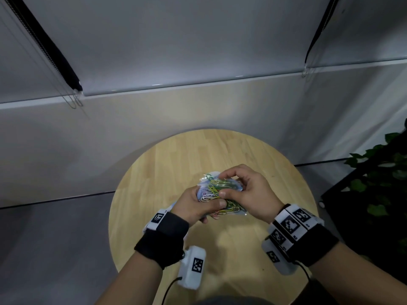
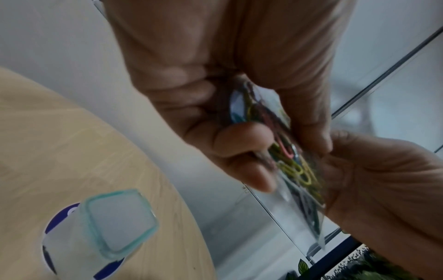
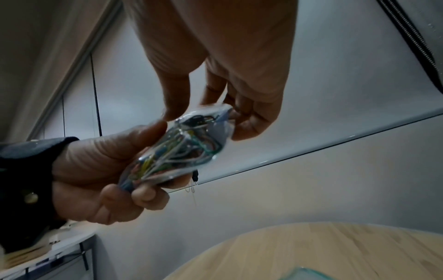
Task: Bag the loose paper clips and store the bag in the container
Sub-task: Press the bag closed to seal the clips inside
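- Two hands hold one small clear plastic bag (image 1: 217, 195) stuffed with coloured wire paper clips (image 1: 214, 190), up in the air above the round pale wooden table (image 1: 176, 155).
- The left hand (image 1: 196, 205) has its fingers curled round the lower end of the bag, with the thumb pressed on the side.
- The right hand (image 1: 246, 190) pinches the top end between thumb and fingertips (image 3: 244, 128).
- The bag's long side runs from the left fingers up to the right fingers, so it sits right between the two hands.
- In the left wrist view, the clear square container with a pale green rim (image 2: 120, 221) stands on the table, below the left hand and on its outer side. It looks open at the top.
- I think the left hand is nearer the container, so the bag would have to go down that way.
- I cannot tell if the bag's top is sealed. If it is not, clips could fall out.
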A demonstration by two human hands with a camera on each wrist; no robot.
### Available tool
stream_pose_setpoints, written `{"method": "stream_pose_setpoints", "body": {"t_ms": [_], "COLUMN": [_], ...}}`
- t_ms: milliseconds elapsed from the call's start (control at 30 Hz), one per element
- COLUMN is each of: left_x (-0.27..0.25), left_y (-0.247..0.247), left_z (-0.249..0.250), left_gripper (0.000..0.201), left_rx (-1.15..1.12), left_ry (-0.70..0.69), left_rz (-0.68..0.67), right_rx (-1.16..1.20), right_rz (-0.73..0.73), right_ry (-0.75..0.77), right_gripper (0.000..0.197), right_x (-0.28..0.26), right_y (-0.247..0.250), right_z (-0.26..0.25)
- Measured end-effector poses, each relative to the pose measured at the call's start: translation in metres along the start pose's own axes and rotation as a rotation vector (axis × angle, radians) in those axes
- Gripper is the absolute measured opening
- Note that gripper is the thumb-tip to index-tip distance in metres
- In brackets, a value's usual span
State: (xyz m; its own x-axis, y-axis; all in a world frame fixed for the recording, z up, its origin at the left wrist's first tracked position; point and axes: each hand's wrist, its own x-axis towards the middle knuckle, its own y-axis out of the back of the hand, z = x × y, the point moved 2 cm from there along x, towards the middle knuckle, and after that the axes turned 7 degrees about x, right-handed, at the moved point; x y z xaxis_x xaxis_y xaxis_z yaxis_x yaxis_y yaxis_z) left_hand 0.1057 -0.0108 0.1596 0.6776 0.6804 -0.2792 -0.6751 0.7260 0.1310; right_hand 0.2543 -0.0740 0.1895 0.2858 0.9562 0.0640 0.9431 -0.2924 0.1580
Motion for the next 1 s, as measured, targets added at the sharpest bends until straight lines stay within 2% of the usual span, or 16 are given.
{"method": "stream_pose_setpoints", "body": {"t_ms": [133,267,400,467,533,633,767,833,1000], "left_x": [-0.003,-0.007,-0.011,-0.011,-0.01,-0.009,-0.011,-0.011,-0.015], "left_y": [0.0,-0.001,-0.009,-0.01,-0.009,-0.007,-0.001,-0.001,-0.01], "left_z": [0.005,0.008,0.009,0.009,0.011,0.013,0.009,0.009,0.012], "left_gripper": [0.021,0.025,0.042,0.05,0.058,0.05,0.044,0.047,0.04], "left_rx": [0.011,0.01,-0.006,-0.042,-0.077,-0.086,-0.1,-0.109,-0.162], "left_ry": [-0.004,-0.02,-0.073,-0.092,-0.112,-0.125,-0.13,-0.135,-0.163], "left_rz": [-0.036,-0.05,-0.065,-0.042,-0.026,-0.006,0.019,0.037,0.028], "right_rx": [0.087,0.051,-0.012,0.012,0.003,0.034,0.133,0.123,0.064], "right_rz": [-0.243,-0.437,-0.62,-0.615,-0.539,-0.389,-0.257,-0.253,-0.392], "right_ry": [-0.124,-0.158,-0.254,-0.271,-0.193,-0.033,0.028,0.004,-0.063], "right_gripper": [0.034,0.024,0.015,0.015,0.015,0.024,0.031,0.028,0.029], "right_x": [0.003,0.002,-0.001,-0.001,0.0,-0.002,-0.004,-0.007,-0.016], "right_y": [0.004,0.012,0.018,0.018,0.017,0.018,0.028,0.032,0.03], "right_z": [-0.006,-0.013,-0.021,-0.025,-0.025,-0.024,-0.022,-0.02,-0.019]}}
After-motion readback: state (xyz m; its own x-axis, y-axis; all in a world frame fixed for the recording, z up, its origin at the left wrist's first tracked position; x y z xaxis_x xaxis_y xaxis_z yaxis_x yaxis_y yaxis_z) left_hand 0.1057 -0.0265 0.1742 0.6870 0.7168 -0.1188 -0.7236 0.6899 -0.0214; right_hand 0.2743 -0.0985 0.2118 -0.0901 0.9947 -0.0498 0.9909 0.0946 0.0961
